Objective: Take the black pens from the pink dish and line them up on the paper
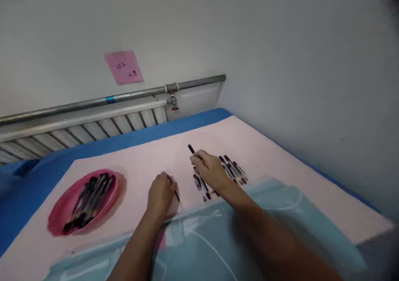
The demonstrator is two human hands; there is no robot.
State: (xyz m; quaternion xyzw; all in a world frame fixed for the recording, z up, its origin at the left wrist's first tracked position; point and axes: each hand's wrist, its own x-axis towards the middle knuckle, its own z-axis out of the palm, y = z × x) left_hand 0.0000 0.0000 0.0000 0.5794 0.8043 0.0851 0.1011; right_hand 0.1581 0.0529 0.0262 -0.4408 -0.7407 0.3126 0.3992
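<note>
Clock read from your left hand. Far left, about 10 o'clock, a white radiator (73, 135) runs along the wall with a metal pipe (131, 97) above it. At 9 o'clock, a pink bowl (59, 204) sits on the pink-topped counter (264, 148), a bundle of dark pen-like sticks (93, 198) inside, leaning roughly toward 1 o'clock. Pink note (124, 67) with handwriting on the wall, 11 o'clock. Your left hand (161, 193) pinches a thin stick (177, 195), dark with a yellow band, lower end pointing to 5 o'clock. Valve (173, 101) with red handle at 12 o'clock. Next, a few loose pieces (197, 183) lie on the pink top, at 7 o'clock from your right hand. Your right hand (207, 168), at 2 o'clock, pinches a dark stick (190, 149), its end poking out toward 11 o'clock. Just past it, at its 3 o'clock, dark-topped clear pens (232, 168) lie side by side. Shiny teal sheet (271, 198) covers the near edge, 4 o'clock.
</note>
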